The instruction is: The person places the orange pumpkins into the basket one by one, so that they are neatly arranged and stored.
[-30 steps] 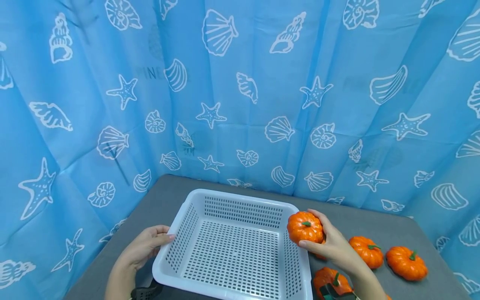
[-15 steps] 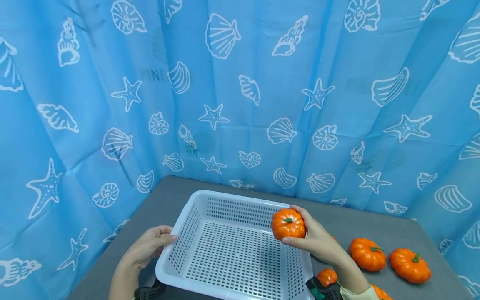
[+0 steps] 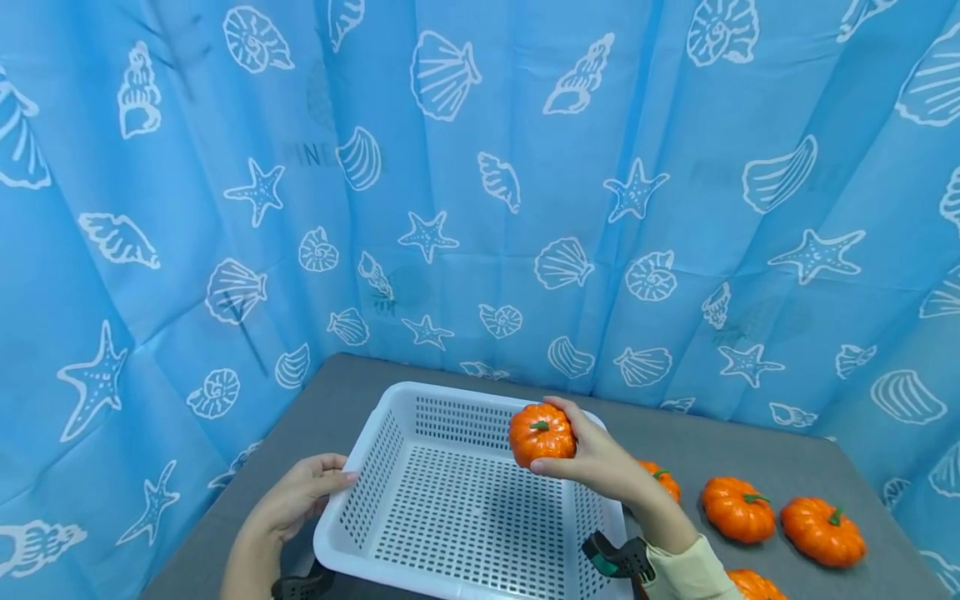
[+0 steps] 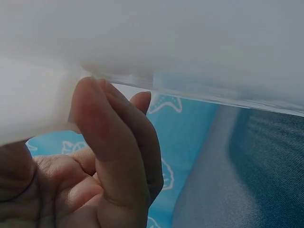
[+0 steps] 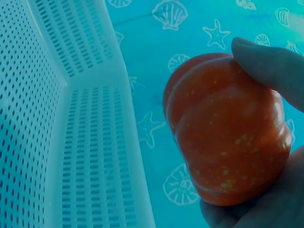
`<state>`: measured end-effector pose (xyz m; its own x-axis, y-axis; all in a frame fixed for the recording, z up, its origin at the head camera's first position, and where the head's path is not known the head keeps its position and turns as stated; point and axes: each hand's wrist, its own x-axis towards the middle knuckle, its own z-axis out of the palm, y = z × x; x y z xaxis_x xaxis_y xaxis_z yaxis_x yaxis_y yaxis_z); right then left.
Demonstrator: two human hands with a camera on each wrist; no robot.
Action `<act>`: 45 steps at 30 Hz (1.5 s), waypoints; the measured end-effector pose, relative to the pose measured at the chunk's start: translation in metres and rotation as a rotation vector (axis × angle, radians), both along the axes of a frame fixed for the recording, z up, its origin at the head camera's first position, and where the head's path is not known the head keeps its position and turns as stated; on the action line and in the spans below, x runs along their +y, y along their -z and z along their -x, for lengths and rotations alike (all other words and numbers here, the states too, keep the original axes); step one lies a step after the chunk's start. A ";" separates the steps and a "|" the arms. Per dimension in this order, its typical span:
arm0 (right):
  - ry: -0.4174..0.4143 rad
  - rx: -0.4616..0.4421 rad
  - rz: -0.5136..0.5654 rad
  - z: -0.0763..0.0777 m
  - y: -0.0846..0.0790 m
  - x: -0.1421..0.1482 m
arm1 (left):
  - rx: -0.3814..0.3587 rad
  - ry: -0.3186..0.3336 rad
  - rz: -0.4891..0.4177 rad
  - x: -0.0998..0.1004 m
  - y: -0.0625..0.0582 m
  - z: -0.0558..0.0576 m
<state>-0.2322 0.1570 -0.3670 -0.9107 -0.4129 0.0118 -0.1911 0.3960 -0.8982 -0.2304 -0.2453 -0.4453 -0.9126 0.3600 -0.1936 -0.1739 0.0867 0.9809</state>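
— Where could a hand pass?
— Between the loose pumpkins (image 3: 738,510) and the far edge of the table (image 3: 712,447), or down into the basket (image 3: 457,510) from its near-left side.
— And the obstacles?
— The right hand (image 3: 596,458) and held pumpkin (image 3: 543,442) overhang its far-right part; the left hand (image 3: 306,490) crowds the gap toward the table's left edge.

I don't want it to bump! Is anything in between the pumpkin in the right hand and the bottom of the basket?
Nothing visible is. The right hand holds the pumpkin above the white basket, whose holed floor shows below. The other pumpkins in view lie outside it, to the right.
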 end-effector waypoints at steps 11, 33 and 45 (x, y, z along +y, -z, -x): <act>-0.067 0.047 -0.061 0.021 -0.007 -0.035 | 0.003 -0.022 0.016 -0.001 -0.004 0.002; -0.182 -0.014 -0.045 0.058 -0.003 -0.098 | 0.016 -0.039 0.027 0.000 -0.012 0.006; -0.169 -0.051 -0.085 0.065 0.030 -0.122 | -0.006 -0.024 0.010 0.003 -0.002 -0.002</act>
